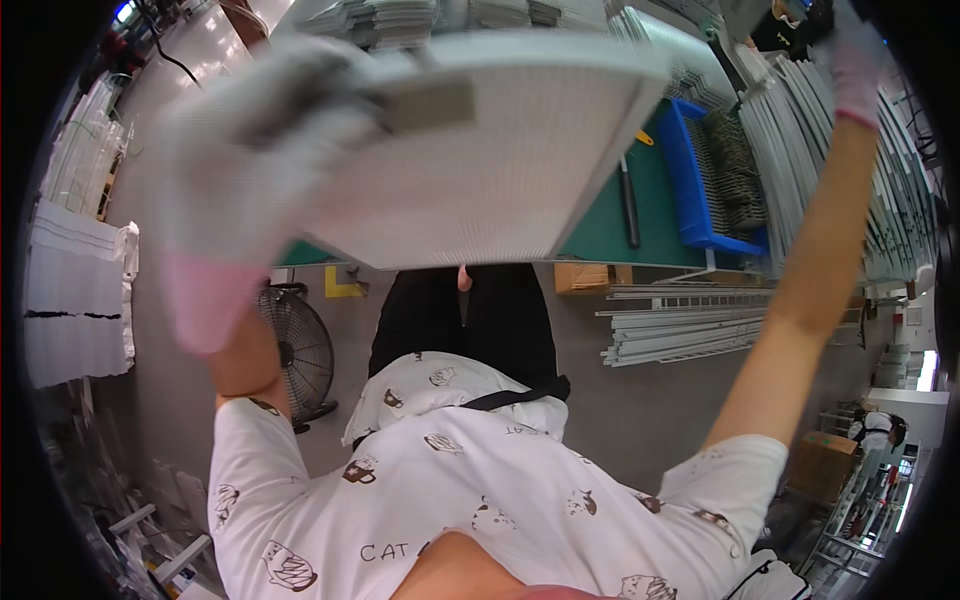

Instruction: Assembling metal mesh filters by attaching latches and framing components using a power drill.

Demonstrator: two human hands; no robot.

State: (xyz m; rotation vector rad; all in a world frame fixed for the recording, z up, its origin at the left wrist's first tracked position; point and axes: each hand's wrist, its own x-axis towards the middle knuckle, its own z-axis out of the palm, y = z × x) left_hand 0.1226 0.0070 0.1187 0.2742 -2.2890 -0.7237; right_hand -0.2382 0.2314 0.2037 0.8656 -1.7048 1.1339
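My left hand (270, 140), in a white glove with a pink cuff, is smeared by motion but closed on the left edge of a white framed panel (520, 140). The panel is a wide, finely ribbed sheet with a pale border, raised and tilted above a green work surface (605, 225). My right arm stretches far out to the upper right. The gloved right hand (858, 60) is above the far end of a row of long white strips (795, 130). Its fingers are at the dark rim of the picture, so their grip does not show.
On the green surface lie a black-handled tool (629, 205) and a blue bin (693, 190) packed with thin metal pieces. Stacked white panels (400, 22) stand at the back. Below are a black fan (300, 345), a cardboard box (590, 278) and bundled white strips (680, 335).
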